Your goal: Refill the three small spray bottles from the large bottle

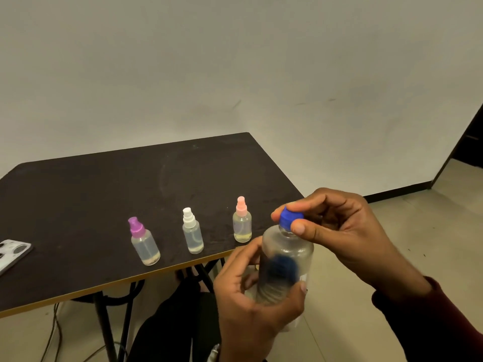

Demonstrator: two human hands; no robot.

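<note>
Three small clear spray bottles stand in a row near the front edge of the dark table (104,194): one with a purple cap (143,241), one with a white cap (193,231), one with a pink cap (242,220). Each holds only a little liquid at the bottom. The large clear bottle (287,259) with a blue label is held in the air off the table's right front corner. My left hand (251,307) grips its body. My right hand (337,228) pinches its blue cap (289,218) between thumb and fingers.
A white, patterned flat object (13,253) lies at the table's left edge. Table legs, cables and dark-clothed legs show below the table. A plain wall stands behind, tiled floor to the right, with a dark doorway (467,142) at the far right.
</note>
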